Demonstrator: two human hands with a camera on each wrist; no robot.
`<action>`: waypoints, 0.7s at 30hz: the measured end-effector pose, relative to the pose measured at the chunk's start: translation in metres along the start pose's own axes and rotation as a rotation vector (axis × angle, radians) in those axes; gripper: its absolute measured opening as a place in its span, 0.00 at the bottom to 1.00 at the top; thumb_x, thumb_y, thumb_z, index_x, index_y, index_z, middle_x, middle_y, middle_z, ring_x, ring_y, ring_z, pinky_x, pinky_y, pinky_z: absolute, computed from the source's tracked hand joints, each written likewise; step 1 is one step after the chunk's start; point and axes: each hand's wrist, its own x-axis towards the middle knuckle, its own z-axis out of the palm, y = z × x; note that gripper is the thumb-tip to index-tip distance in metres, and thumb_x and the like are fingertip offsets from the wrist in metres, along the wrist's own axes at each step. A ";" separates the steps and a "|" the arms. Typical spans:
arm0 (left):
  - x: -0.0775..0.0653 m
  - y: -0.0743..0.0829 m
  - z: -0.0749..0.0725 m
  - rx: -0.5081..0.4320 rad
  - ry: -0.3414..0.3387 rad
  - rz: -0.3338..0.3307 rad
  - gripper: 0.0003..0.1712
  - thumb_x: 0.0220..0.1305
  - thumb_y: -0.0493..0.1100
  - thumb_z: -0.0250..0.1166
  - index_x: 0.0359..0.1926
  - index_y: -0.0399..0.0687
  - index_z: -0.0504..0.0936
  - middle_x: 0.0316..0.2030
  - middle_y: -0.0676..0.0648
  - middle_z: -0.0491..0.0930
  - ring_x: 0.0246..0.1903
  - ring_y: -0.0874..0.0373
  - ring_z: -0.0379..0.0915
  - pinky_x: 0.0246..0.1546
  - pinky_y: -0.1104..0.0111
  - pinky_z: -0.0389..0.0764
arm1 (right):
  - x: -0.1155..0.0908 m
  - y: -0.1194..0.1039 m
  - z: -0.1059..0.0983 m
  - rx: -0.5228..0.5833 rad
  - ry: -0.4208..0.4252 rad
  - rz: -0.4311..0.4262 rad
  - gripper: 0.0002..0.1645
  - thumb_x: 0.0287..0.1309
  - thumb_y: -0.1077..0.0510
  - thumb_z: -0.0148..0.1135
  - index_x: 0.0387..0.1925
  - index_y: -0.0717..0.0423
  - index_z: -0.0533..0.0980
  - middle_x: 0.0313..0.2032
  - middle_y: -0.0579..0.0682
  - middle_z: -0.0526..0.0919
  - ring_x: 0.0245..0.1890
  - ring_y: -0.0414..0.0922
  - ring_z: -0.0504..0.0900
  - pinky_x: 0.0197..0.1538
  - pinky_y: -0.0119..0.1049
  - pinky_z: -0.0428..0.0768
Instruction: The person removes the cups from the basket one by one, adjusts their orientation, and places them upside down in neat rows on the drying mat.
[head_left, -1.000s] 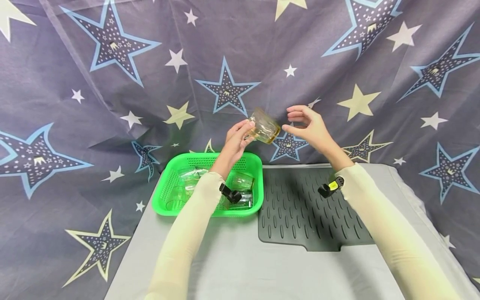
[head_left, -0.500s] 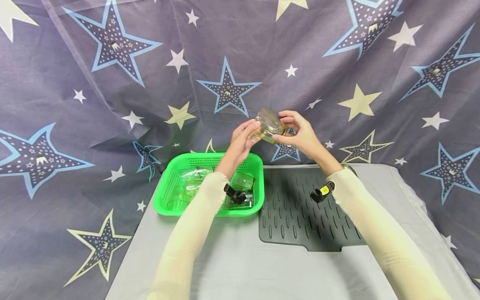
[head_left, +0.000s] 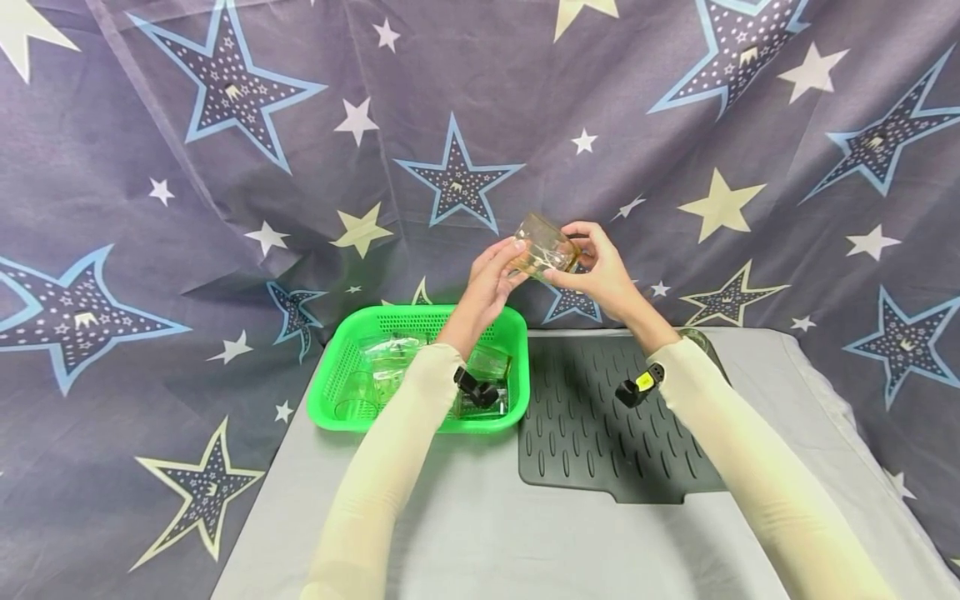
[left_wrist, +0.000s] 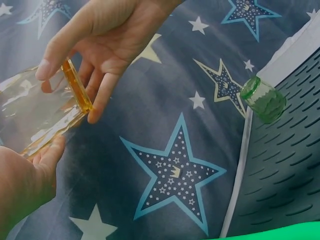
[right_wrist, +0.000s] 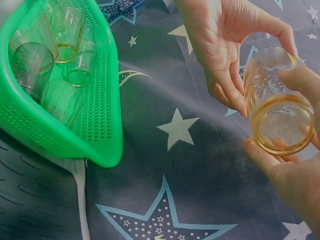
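Note:
A pale amber drinking glass (head_left: 546, 240) is held tilted in the air between both hands, in front of the star-patterned cloth. My left hand (head_left: 489, 282) grips it near the mouth end, thumb on the side facing me. At the thicker amber base, my right hand (head_left: 606, 279) holds the glass between thumb and fingers. The right wrist view shows the round base (right_wrist: 282, 125) turned toward that camera, the right thumb and fingers curled about it. Below the left forearm stands a green perforated basket (head_left: 517, 333) with several clear and tinted glasses (right_wrist: 70, 30).
A dark ridged drying mat (head_left: 600, 417) lies on the grey-covered table (head_left: 480, 533), right of the basket. On the mat's far right corner sits a green glass (left_wrist: 263, 100), partly behind the right wrist in the head view. The star-patterned cloth (head_left: 450, 75) hangs behind the table.
My right hand has come in from the right and taken hold of the glass's base. The left hand and the glass have shifted slightly right.

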 end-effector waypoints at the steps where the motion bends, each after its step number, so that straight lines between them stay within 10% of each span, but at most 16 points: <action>1: 0.000 0.000 0.000 -0.001 -0.002 0.000 0.32 0.67 0.38 0.60 0.70 0.32 0.66 0.44 0.52 0.81 0.42 0.63 0.79 0.60 0.59 0.76 | 0.000 0.000 0.000 0.003 0.005 0.001 0.42 0.52 0.70 0.73 0.66 0.62 0.65 0.56 0.58 0.74 0.48 0.45 0.78 0.46 0.33 0.79; 12: 0.001 0.003 -0.001 0.021 -0.054 -0.024 0.35 0.68 0.40 0.61 0.72 0.31 0.65 0.45 0.49 0.81 0.46 0.61 0.78 0.72 0.52 0.70 | 0.001 0.000 -0.001 0.003 0.034 -0.022 0.40 0.51 0.70 0.74 0.65 0.61 0.68 0.51 0.53 0.77 0.45 0.44 0.80 0.45 0.32 0.80; 21: 0.001 0.008 -0.013 0.163 -0.081 -0.077 0.38 0.67 0.44 0.64 0.75 0.41 0.65 0.69 0.37 0.70 0.67 0.46 0.68 0.73 0.49 0.67 | 0.002 -0.007 -0.008 0.033 0.022 -0.016 0.39 0.51 0.72 0.74 0.65 0.62 0.69 0.50 0.48 0.77 0.49 0.43 0.81 0.48 0.30 0.81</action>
